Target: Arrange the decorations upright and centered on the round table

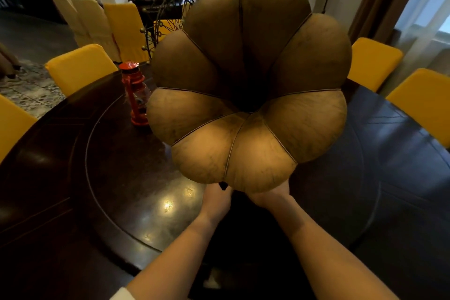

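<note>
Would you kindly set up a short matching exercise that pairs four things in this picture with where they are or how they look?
Things:
1. horn
2. lantern
3. wire wheel
4. left hand

Descriptions:
A. red, standing upright on the round table
B. dark spokes, behind the horn's left edge
C. brown, flower-shaped, mouth facing the camera
D. reaching under the horn's lower rim, beside the right hand

Pairs: 1-C, 2-A, 3-B, 4-D

Both bare forearms outstretched, left hand (215, 198) and right hand (270, 196) side by side
</note>
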The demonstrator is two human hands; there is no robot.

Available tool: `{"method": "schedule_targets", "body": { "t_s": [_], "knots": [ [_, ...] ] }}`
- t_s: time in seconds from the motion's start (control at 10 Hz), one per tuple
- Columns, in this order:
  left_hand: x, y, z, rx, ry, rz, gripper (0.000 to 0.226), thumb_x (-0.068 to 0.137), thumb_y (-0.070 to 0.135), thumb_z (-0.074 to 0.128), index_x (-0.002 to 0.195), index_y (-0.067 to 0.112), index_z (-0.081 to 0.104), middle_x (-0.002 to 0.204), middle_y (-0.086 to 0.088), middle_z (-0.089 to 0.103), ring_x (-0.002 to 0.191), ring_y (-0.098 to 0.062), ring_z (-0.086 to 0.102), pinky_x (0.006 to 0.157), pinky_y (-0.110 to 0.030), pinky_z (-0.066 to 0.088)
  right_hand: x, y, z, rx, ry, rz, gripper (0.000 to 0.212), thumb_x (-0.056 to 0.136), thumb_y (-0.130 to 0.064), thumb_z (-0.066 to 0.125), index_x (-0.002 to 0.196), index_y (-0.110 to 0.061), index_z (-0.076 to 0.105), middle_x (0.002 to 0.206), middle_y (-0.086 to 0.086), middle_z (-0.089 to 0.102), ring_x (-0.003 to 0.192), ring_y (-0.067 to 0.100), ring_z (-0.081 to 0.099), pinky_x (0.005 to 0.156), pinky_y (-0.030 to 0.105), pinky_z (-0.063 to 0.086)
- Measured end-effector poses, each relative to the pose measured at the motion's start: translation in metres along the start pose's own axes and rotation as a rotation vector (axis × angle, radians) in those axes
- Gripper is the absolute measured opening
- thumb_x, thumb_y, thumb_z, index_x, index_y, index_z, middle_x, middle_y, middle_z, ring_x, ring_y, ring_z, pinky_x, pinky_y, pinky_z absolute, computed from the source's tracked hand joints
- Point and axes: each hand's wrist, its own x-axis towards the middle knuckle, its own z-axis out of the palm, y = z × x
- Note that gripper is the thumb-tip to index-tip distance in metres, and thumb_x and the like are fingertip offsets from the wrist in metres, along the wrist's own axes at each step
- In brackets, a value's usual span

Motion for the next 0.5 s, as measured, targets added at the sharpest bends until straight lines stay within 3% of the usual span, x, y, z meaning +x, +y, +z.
{"method": "schedule_targets", "body": {
  "t_s": [0.1, 0.2, 0.3, 0.4, 0.5],
  "knots": [
    [0.001, -0.003, -0.015, 0.133, -0.062, -0.016, 0.031, 0.091, 0.030, 0.069, 0.118, 0.013, 0.066, 0.121, -0.006, 0.067, 0.117, -0.023, 0.062, 0.097, -0.045, 0.053, -0.001, 0.002, -0.001, 0.018, 0.013, 0.007, 0.076, 0.091, -0.071, 0.034, 0.155, -0.033, 0.026, 0.165, 0.000, 0.023, 0.153, 0.031, 0.008, 0.120, 0.063, 0.006],
    [-0.009, -0.010, -0.037, 0.266, -0.009, 0.049, 0.043, 0.092, 0.032, 0.069, 0.128, 0.011, 0.059, 0.133, -0.011, 0.060, 0.129, -0.028, 0.054, 0.105, -0.042, 0.046, -0.009, -0.005, 0.008, -0.002, 0.088, 0.040, 0.081, 0.091, -0.076, 0.026, 0.158, -0.032, 0.018, 0.169, 0.002, 0.008, 0.154, 0.033, -0.007, 0.117, 0.067, -0.012],
    [-0.030, -0.015, -0.068, 0.557, 0.026, 0.125, 0.065, 0.099, 0.040, 0.057, 0.155, 0.017, 0.033, 0.164, -0.011, 0.028, 0.154, -0.031, 0.020, 0.123, -0.048, 0.025, -0.036, -0.021, 0.017, 0.026, 0.188, 0.045, 0.080, 0.091, -0.076, 0.023, 0.156, -0.031, 0.025, 0.168, 0.007, 0.014, 0.154, 0.034, -0.003, 0.116, 0.067, -0.012],
    [-0.061, -0.013, -0.101, 0.693, 0.066, 0.155, 0.074, 0.101, 0.050, 0.046, 0.161, 0.032, 0.006, 0.171, -0.009, 0.001, 0.158, -0.031, -0.002, 0.123, -0.054, 0.017, -0.070, -0.043, 0.025, 0.031, 0.196, 0.075, 0.079, 0.090, -0.077, 0.020, 0.157, -0.035, 0.014, 0.168, 0.011, 0.010, 0.154, 0.035, -0.008, 0.117, 0.066, -0.009],
    [-0.092, -0.016, -0.129, 0.796, 0.118, 0.257, 0.075, 0.101, 0.053, 0.042, 0.161, 0.035, 0.002, 0.171, -0.012, -0.005, 0.157, -0.033, -0.007, 0.123, -0.057, 0.014, -0.100, -0.070, 0.032, 0.020, 0.073, 0.115, 0.081, 0.088, -0.080, 0.013, 0.156, -0.042, -0.011, 0.167, 0.008, -0.018, 0.150, 0.032, -0.027, 0.115, 0.064, -0.019]
  ]
}}
